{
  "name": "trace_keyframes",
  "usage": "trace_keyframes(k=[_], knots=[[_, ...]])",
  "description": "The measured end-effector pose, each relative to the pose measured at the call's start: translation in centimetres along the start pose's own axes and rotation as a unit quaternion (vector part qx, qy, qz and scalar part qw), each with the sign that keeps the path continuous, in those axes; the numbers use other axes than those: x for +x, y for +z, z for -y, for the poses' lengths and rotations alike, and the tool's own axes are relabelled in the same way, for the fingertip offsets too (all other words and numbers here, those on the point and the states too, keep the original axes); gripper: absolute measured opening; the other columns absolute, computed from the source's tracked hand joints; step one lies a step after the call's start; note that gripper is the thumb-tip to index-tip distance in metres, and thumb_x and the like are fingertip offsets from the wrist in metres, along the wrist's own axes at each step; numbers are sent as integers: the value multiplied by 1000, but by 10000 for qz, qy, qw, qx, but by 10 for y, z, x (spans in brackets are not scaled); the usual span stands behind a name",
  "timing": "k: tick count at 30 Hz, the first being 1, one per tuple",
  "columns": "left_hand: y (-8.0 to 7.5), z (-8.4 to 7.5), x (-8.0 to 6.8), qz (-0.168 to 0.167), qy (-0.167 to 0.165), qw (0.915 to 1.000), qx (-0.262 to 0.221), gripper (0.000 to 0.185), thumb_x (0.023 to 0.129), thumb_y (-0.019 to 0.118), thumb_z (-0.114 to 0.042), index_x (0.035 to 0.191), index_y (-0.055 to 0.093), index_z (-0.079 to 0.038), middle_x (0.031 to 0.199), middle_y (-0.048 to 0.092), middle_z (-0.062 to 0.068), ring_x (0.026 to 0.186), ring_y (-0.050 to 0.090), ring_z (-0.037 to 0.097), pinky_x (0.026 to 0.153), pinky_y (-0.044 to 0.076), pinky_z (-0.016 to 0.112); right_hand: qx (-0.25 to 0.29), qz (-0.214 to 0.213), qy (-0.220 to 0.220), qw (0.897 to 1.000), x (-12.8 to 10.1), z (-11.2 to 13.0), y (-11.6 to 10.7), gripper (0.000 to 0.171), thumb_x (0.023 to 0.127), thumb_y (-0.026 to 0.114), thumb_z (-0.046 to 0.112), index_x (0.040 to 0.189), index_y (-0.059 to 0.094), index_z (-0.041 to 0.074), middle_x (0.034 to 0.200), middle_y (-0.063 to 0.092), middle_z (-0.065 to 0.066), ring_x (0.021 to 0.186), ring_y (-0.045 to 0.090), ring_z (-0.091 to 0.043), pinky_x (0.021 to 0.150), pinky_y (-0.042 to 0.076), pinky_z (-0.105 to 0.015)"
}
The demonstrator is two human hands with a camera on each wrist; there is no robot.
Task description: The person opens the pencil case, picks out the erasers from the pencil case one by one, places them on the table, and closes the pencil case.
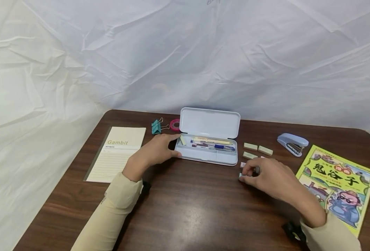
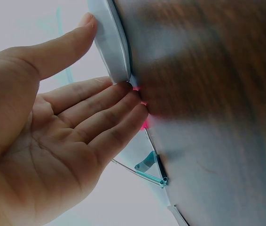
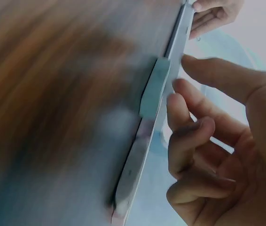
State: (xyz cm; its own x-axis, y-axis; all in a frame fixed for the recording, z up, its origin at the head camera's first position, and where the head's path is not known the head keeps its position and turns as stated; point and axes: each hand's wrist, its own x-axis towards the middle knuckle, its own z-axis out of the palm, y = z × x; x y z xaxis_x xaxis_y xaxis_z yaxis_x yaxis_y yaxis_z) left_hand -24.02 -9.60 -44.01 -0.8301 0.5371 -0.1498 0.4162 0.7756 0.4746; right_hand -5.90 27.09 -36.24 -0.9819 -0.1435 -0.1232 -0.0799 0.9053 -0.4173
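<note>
A white pencil case (image 1: 208,139) lies open in the middle of the table, with pens (image 1: 213,144) and a pale eraser (image 1: 182,140) inside. My left hand (image 1: 169,146) rests against its left end with straight fingers; in the left wrist view the fingertips (image 2: 123,96) and thumb touch the case's edge (image 2: 109,47). Right of the case, my right hand (image 1: 249,173) has its fingers curled and pinches a small green eraser (image 1: 241,177) on the tabletop. The right wrist view shows that eraser (image 3: 154,87) as a pale green block at the fingertips (image 3: 175,101).
Three pale erasers (image 1: 250,146) (image 1: 265,150) (image 1: 249,155) and a pink one (image 1: 243,164) lie right of the case. A blue stapler (image 1: 293,143) and a picture book (image 1: 338,184) are at the right. A notebook (image 1: 119,153), teal binder clip (image 1: 156,126) and pink tape (image 1: 175,124) are at the left.
</note>
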Motion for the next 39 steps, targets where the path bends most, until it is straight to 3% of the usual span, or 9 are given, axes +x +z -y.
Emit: trace_keyframes(k=[12, 19, 23, 26, 32, 34, 39], knots=[[-24, -34, -24, 105, -110, 9997, -172, 83, 102, 89, -42, 172, 54, -16, 169, 65, 11, 161, 57, 32, 134, 48, 55, 645, -443, -129, 9969, 41, 53, 5, 16, 106, 81, 27, 115, 87, 16, 85, 77, 1, 61, 50, -14, 56, 41, -32], [-42, -63, -40, 257, -170, 9993, -207, 78, 106, 85, -35, 172, 52, -10, 169, 63, 15, 162, 56, 35, 137, 46, 55, 875, -592, -127, 9943, 75, 86, 18, 21, 107, 80, 29, 120, 89, 15, 106, 86, -5, 64, 53, -15, 55, 40, -31], [-31, -48, -30, 142, -119, 9996, -234, 79, 103, 88, -37, 171, 55, -11, 167, 66, 11, 160, 59, 30, 136, 47, 53, 828, -672, -65, 9943, 93, 103, 29, 26, 105, 83, 31, 126, 90, 17, 117, 88, -4, 72, 59, -16, 55, 39, -29], [-25, -41, -25, 63, -94, 9997, -209, 79, 102, 89, -38, 170, 57, -13, 165, 68, 10, 157, 61, 30, 134, 49, 53, 896, -792, -18, 9928, 108, 109, 41, 28, 102, 85, 33, 127, 91, 21, 113, 89, -1, 72, 58, -17, 54, 37, -30], [-40, -65, -39, 228, -207, 9990, -317, 77, 106, 85, -33, 172, 53, -10, 168, 64, 13, 161, 58, 32, 136, 48, 52, 807, -822, 248, 9930, 142, 105, 66, 26, 98, 89, 42, 122, 92, 32, 96, 87, 9, 77, 65, -18, 55, 45, -35], [-34, -57, -33, 162, -153, 9995, -244, 77, 105, 86, -35, 171, 55, -11, 167, 66, 12, 159, 60, 32, 134, 50, 52, 709, -865, 256, 9934, 153, 100, 76, 27, 98, 89, 46, 121, 92, 34, 97, 88, 11, 81, 70, -17, 56, 49, -35], [-8, -19, -9, -22, 28, 9999, -103, 83, 101, 89, -48, 171, 56, -19, 165, 68, 4, 157, 62, 26, 132, 52, 48, 568, -958, 321, 9933, 165, 102, 86, 27, 98, 89, 50, 120, 92, 36, 107, 89, 11, 92, 78, -20, 57, 53, -35]])
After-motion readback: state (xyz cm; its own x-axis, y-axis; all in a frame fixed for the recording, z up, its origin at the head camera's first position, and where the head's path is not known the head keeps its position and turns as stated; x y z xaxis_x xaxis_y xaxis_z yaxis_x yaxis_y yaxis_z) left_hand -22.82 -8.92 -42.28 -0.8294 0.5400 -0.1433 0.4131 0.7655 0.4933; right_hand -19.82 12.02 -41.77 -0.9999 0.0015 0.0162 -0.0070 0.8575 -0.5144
